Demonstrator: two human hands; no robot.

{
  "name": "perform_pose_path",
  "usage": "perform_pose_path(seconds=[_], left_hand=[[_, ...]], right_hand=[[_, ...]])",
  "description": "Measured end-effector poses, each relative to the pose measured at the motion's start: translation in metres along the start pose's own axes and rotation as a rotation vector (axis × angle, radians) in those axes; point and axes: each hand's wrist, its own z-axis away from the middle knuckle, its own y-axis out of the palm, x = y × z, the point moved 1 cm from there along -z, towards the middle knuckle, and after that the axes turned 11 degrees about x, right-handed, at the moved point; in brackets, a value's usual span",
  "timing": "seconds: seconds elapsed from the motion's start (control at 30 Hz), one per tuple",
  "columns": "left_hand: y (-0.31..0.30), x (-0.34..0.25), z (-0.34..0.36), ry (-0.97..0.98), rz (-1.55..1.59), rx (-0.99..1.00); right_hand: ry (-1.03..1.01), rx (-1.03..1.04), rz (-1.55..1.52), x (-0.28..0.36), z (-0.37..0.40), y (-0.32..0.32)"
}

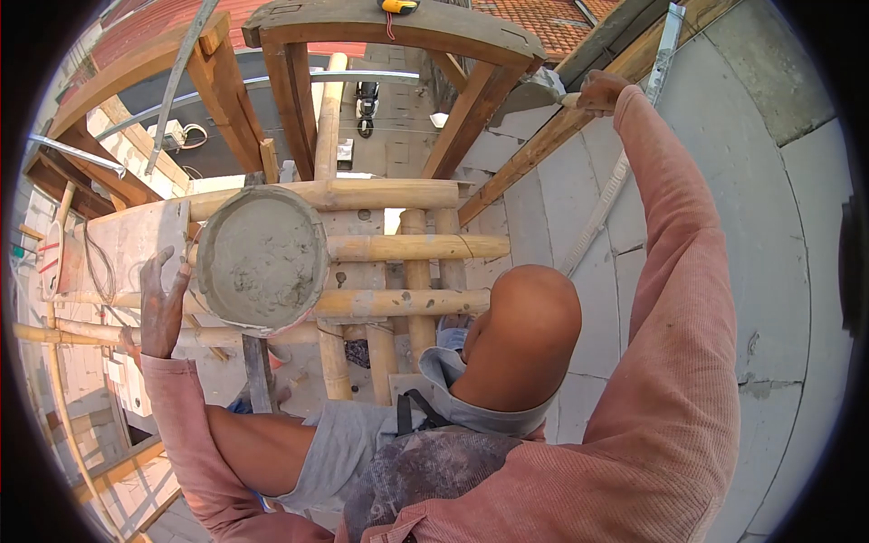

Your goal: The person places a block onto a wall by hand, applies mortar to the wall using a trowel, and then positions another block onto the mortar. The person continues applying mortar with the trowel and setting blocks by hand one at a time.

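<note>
Two hands in view, both in salmon-pink sleeves, seen from above. Left hand (163, 306) is at near left, flat, fingers spread and pointing up, thumb against the left rim of the mortar bucket (262, 258); not gripping it. The bucket is round, holds grey wet mortar low inside, and sits on the poles of the bamboo scaffold (412, 247), left of centre. Right hand (602, 90) is stretched far right, fist closed round the handle of a trowel (532, 91); the blade is grey with mortar and lies against the slanted wooden beam (525, 158) where it meets the block wall (778, 235). A metal straightedge (602, 204) leans along the wall below that arm. Bare knee (525, 335) at centre, over the scaffold. A yellow tape measure (398, 6) lies on top of the wooden arch frame (471, 32), far centre.
</note>
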Motion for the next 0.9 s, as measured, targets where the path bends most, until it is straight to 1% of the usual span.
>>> perform_pose_path(seconds=[0.07, 0.17, 0.27, 0.37, 0.47, 0.57, 0.63, 0.77, 0.8, 0.9], left_hand=[[0.002, 0.002, -0.002, -0.001, -0.006, 0.01], [0.005, 0.001, -0.006, 0.003, 0.007, 0.019], [0.006, -0.001, -0.009, 0.006, 0.033, 0.026], [0.006, -0.003, -0.01, 0.004, 0.03, 0.037], [0.006, 0.0, -0.01, -0.011, 0.033, 0.04], [0.006, 0.006, -0.007, -0.007, 0.046, 0.043], [0.006, 0.007, -0.006, -0.006, 0.049, 0.055], [0.005, 0.004, 0.0, -0.017, 0.019, 0.043], [0.003, 0.001, 0.001, -0.029, 0.013, 0.038], [0.0, 0.0, 0.005, -0.054, 0.012, 0.03]], right_hand=[[0.044, -0.082, -0.101, -0.005, 0.013, -0.016], [0.014, 0.007, -0.167, -0.013, 0.032, -0.037], [0.016, -0.043, -0.298, -0.014, 0.059, -0.038], [0.057, -0.126, -0.166, -0.016, 0.075, -0.034], [0.033, -0.102, -0.234, -0.017, 0.087, -0.016], [0.093, -0.186, 0.221, 0.007, 0.098, 0.021], [0.102, -0.167, 0.365, 0.026, 0.09, 0.054], [-0.011, -0.313, 0.429, 0.021, 0.038, 0.119], [-0.038, -0.352, 0.447, 0.022, 0.035, 0.122], [-0.026, -0.394, 0.482, 0.024, 0.025, 0.115]])
